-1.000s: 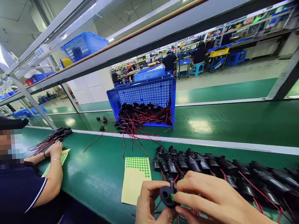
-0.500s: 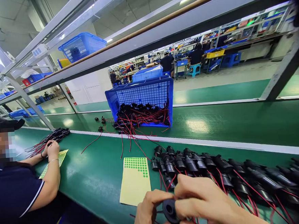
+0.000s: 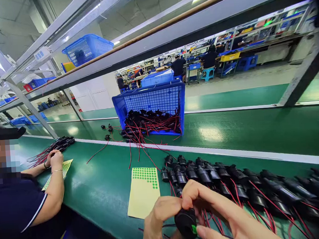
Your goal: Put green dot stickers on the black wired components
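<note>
Both hands meet at the bottom edge of the view over the green surface (image 3: 104, 189). The left hand (image 3: 158, 225) cups a round black socket (image 3: 185, 223) from the left, its fingers curled and pinching the body of the part. The right hand (image 3: 226, 216) comes in from the right, thumb and forefinger pressed against the socket's top and lower edge, where a small green sticker (image 3: 194, 229) shows under the thumb.

Half a second ago the socket's open mouth faced the camera as a dark ring; now the part has been turned so its closed side shows, and the green dot — out of sight then — is visible at the lower right rim. A second ago that dot sat higher, between the right fingertips at the socket's face. The hands have also dropped a little lower in the view.

Just beyond the hands lies a row of black sockets with red wires (image 3: 235, 187), stretching right along the surface. To the left of them rests a pale sheet of green dot stickers (image 3: 144, 193), unmoved. Farther back stands a blue basket (image 3: 150, 102) with more wired sockets spilling from it. At the left a co-worker's hands (image 3: 53, 159) rest by a bundle of wires, much as before.
</note>
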Demonstrator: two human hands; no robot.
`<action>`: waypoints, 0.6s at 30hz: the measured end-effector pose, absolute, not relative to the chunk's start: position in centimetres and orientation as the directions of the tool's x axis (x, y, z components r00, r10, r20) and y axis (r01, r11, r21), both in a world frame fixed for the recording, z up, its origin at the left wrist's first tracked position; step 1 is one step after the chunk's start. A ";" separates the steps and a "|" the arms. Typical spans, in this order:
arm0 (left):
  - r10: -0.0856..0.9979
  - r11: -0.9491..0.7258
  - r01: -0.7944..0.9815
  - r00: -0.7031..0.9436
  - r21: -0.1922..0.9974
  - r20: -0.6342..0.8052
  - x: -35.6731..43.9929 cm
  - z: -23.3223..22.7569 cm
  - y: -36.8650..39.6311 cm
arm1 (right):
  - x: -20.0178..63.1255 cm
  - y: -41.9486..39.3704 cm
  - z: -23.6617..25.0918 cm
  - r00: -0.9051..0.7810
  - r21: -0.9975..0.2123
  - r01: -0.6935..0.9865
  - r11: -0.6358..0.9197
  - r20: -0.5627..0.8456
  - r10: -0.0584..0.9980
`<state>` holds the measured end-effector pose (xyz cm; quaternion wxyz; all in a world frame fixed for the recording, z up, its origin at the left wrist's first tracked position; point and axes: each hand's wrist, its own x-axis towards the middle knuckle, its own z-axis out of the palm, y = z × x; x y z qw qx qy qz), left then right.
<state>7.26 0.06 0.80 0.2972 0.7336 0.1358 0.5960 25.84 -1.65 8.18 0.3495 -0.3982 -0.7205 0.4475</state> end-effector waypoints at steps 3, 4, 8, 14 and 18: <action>0.473 -0.853 -0.099 0.265 0.512 0.840 7.2 1.3 0.3 | 25.9 -1.7 8.4 -0.452 -0.944 0.261 0.202 0.065 0.890; 0.450 -0.870 -0.077 0.282 0.488 0.847 7.1 1.5 0.4 | 25.9 -1.7 8.4 -0.458 -0.946 0.261 0.190 0.052 0.887; 0.338 -0.932 0.005 0.373 0.363 0.864 6.4 2.0 0.9 | 25.8 -1.8 8.4 -0.464 -0.952 0.262 0.160 0.021 0.886; 0.269 -0.957 0.034 0.475 0.287 0.838 5.3 1.0 1.3 | 25.5 -1.5 8.6 -0.531 -0.975 0.197 0.104 -0.017 0.847; 0.680 -0.690 -0.054 0.294 0.722 0.672 5.9 0.3 0.1 | 25.7 -0.2 8.6 -0.568 -0.995 0.085 0.053 -0.005 0.823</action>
